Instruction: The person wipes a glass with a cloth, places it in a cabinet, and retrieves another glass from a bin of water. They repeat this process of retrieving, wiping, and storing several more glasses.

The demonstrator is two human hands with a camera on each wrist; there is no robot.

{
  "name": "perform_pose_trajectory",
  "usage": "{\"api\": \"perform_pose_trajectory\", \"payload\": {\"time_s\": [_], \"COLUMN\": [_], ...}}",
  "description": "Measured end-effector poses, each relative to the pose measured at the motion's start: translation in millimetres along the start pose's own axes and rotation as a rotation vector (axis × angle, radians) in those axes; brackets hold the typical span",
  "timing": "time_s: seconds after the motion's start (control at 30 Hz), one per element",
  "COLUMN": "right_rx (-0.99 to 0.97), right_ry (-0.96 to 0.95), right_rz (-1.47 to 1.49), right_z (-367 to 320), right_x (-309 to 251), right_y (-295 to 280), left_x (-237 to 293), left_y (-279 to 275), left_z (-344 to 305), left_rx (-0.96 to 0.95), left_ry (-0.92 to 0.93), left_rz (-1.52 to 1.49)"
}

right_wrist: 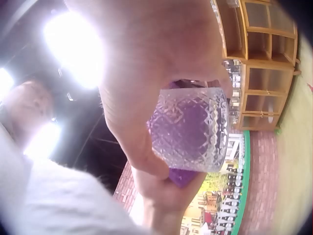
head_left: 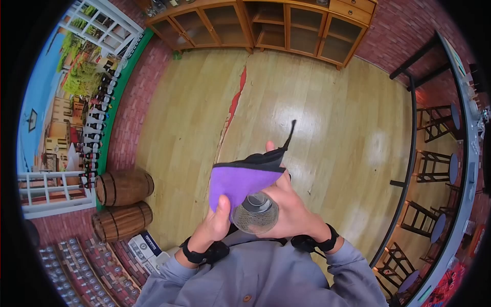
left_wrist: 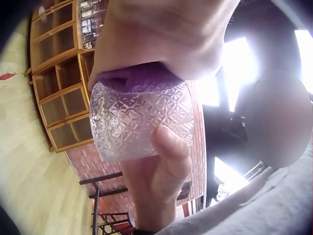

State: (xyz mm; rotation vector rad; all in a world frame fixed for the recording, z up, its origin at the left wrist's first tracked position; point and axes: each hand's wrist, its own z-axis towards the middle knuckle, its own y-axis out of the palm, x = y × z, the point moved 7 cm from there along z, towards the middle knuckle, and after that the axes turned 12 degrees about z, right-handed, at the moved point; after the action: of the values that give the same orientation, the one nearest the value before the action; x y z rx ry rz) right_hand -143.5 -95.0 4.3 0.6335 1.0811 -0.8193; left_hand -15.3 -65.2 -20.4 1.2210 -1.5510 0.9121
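A clear tumbler with a cut diamond pattern (head_left: 255, 221) is held tilted in front of the grey jacket. My right hand (head_left: 292, 211) grips it round the side, its thumb (left_wrist: 171, 144) on the patterned wall in the left wrist view. In my left hand (head_left: 219, 221) is a purple cloth with a black border and a dark cord (head_left: 240, 183), pinched under the thumb. The cloth lies against the tumbler's mouth, and purple shows through the glass (right_wrist: 188, 132) in the right wrist view. Most of the left fingers are hidden behind the cloth.
Two wooden barrels (head_left: 123, 204) stand at the left by a shelf of bottles (head_left: 94, 128). A wooden cabinet (head_left: 307, 30) lines the far wall. On the right, a long counter (head_left: 460, 169) with stools (head_left: 434, 166) runs behind a black rail (head_left: 409, 153).
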Motion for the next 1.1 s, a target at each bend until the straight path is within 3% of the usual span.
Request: {"api": "perform_pose_trajectory", "payload": {"time_s": [0.07,0.1,0.2,0.23,0.3,0.33,0.37,0.43,0.5,0.57,0.6,0.67,0.7,0.77,0.83,0.9,0.97,1.1], "right_rx": [0.031,0.033,0.129,0.136,0.154,0.062,0.068,0.161,0.180,0.143,0.211,0.240,0.251,0.234,0.189,0.171,0.189,0.257], "right_ry": [-0.011,-0.009,0.006,0.000,-0.025,0.097,0.104,0.074,0.097,0.184,0.129,0.117,0.108,0.106,0.060,0.045,0.091,0.137], "right_rz": [0.018,0.005,0.352,0.346,0.043,0.075,0.069,-0.015,-0.052,-0.117,-0.202,-0.235,-0.237,-0.264,-0.002,-0.019,-0.074,-0.097], "right_z": [-1,26,49,56,68,71,76,89,100,120,133,168,187,217,246,277,298,341], "right_x": [-2,12,33,38,32,37,39,41,51,60,57,55,53,55,69,87,110,135], "right_y": [4,-33,-40,-48,-62,-63,-66,-79,-94,-106,-115,-130,-137,-142,-141,-143,-146,-168], "left_x": [18,25,43,43,26,25,26,14,23,28,25,8,17,21,27,21,32,41], "left_y": [1,10,7,1,-8,-9,-13,-11,-15,-18,-26,-35,-42,-63,-82,-107,-121,-150], "left_z": [-10,37,61,73,95,112,127,161,195,222,237,264,275,299,323,346,361,395], "left_rx": [-0.008,-0.016,0.092,0.083,0.032,0.010,0.002,-0.173,-0.217,-0.395,-0.425,-0.533,-0.543,-0.424,-0.427,-0.364,-0.431,-0.385], "left_ry": [0.191,0.198,0.364,0.371,0.139,0.076,0.073,-0.152,-0.152,-0.215,-0.201,-0.336,-0.316,-0.504,-0.479,-0.494,-0.506,-0.544], "left_rz": [0.143,0.135,0.320,0.321,-0.007,-0.225,-0.231,-0.365,-0.354,-0.439,-0.439,-0.687,-0.711,-0.778,-0.736,-0.601,-0.689,-0.710]}}
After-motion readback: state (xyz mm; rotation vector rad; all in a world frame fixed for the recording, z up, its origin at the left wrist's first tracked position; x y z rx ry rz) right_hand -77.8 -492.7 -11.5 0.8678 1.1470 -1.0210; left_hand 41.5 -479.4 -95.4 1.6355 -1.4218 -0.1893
